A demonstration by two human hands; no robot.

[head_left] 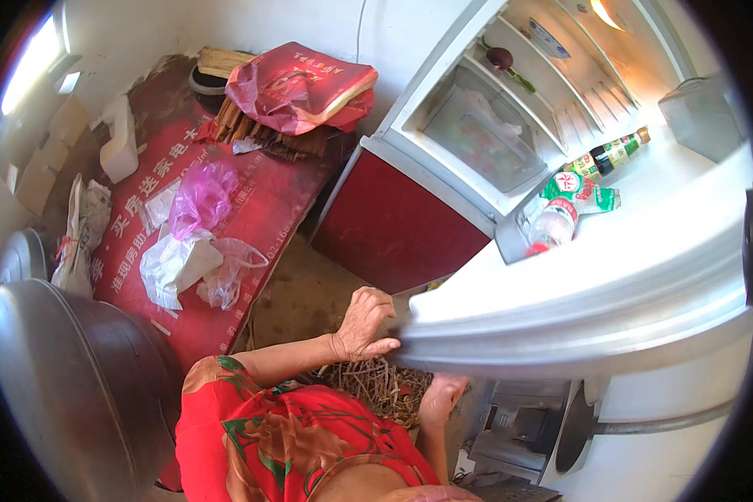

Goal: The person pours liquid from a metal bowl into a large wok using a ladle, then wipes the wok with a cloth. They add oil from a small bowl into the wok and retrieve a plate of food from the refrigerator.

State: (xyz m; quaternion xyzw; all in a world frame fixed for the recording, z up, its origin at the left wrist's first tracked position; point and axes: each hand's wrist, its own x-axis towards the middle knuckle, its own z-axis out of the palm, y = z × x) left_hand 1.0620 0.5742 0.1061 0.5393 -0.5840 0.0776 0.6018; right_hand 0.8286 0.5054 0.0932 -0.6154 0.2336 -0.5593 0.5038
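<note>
A white refrigerator door stands swung open in front of me. My left hand is at the door's free edge, its fingers curled and its thumb against the corner. Lower down, my right hand is beside the door's outer side; its fingers are partly hidden and blurred. In the door shelf lie a dark bottle with a green and yellow label, a green and white packet and a clear plastic bottle with a red cap.
Inside the refrigerator, a purple vegetable lies above a clear drawer. To the left, a red printed sheet bears plastic bags and a red bag over sticks. A large metal vessel stands near left; twigs lie below.
</note>
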